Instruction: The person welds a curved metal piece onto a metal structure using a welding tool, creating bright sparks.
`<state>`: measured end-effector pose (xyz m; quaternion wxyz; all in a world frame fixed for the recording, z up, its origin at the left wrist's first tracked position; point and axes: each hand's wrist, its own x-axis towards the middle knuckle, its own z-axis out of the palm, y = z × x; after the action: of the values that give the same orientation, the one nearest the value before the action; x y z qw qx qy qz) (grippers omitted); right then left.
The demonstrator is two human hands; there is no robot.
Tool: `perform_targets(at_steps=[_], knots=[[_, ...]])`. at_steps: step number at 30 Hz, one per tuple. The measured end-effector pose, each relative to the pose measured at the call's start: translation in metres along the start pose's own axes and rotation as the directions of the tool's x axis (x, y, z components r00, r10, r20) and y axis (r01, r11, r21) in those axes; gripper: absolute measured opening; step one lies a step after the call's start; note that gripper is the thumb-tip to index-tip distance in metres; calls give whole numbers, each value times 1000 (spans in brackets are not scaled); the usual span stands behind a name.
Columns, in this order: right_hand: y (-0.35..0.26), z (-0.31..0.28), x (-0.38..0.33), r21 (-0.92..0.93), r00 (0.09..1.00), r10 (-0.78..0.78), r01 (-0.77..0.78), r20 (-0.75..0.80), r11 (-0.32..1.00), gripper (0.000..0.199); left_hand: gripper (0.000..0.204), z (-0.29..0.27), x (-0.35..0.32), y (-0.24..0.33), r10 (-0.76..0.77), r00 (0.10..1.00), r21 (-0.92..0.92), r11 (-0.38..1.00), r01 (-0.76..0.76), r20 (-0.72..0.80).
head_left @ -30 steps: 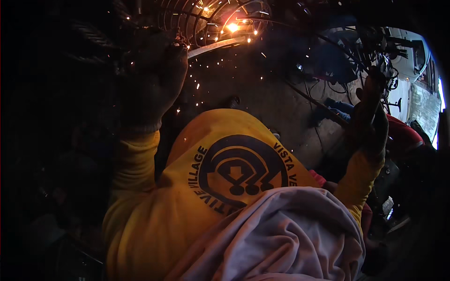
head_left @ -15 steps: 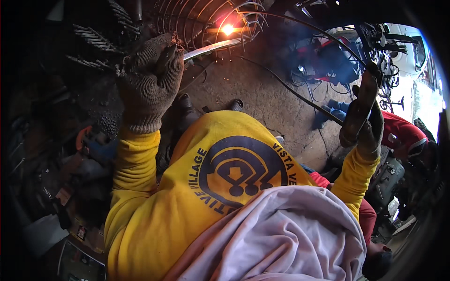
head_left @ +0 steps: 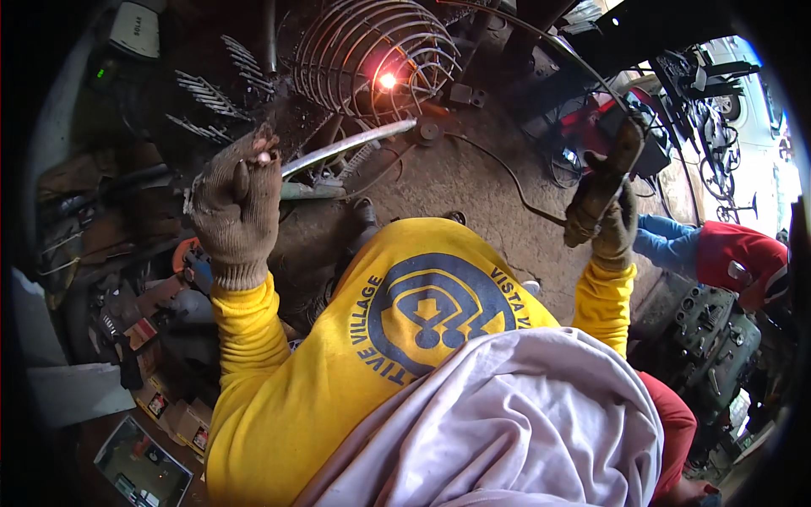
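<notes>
- The ground is a rough, stained concrete floor (head_left: 473, 182) in the upper middle of the frame, in a crowded workshop; daylight comes in at the upper right, where bicycles (head_left: 718, 110) stand outside.
- A round wire cage (head_left: 372, 51) sits at the top centre, with a small orange-red glowing spot (head_left: 388, 81) on its lower wires.
- The left hand (head_left: 236, 198), in a worn knit glove, is at left of centre, fist closed around the near end of a long flat metal strip (head_left: 346, 145) that runs up and right toward the cage.
- The right hand (head_left: 604, 203), gloved too, is at right of centre, raised and closed around a dark tool handle (head_left: 600, 182); a thin black cable (head_left: 507, 177) trails from it across the floor to the left.
- The person's yellow sweatshirt (head_left: 355, 355) with a round blue emblem fills the lower middle, and a pale cloth (head_left: 507, 422) lies over it at the bottom.
- Clutter edges the left side: metal scraps, small boxes (head_left: 177, 414) and a grey unit (head_left: 135, 29) at upper left. At far right another person's blue and red sleeve (head_left: 718, 253) reaches in above a dark engine block (head_left: 718, 338).
- Open room is only the patch of floor between the two hands; everything round it is hemmed in.
- Against half a second ago, the bright arc on the cage has faded to a dull glow and the smoke is gone, so the scene is lighter; a second ago sparks were flying in near darkness. The left fist has dropped lower; the right hand sits about where it was.
</notes>
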<state>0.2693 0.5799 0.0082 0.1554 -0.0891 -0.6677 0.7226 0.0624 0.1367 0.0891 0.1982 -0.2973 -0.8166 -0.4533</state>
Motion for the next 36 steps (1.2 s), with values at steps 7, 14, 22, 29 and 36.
perform_targets(at_steps=[7,14,22,29,36], knots=[[42,24,-17,39,998,43,-41,-44,998,70,14,0,-52,23,-275,955,216,932,292,-107],[67,37,-17,10,999,-39,39,30,999,63,20,32,-88,51,-537,837,45,838,543,-105],[62,39,-5,61,990,-33,25,137,998,76,19,32,-74,53,-616,776,-93,787,609,-136],[31,28,-3,-8,993,-68,69,93,998,77,22,42,-56,25,-526,833,-251,841,479,-172],[16,31,4,-86,993,-49,59,109,995,67,20,48,-60,13,-461,866,-60,887,459,-194]])
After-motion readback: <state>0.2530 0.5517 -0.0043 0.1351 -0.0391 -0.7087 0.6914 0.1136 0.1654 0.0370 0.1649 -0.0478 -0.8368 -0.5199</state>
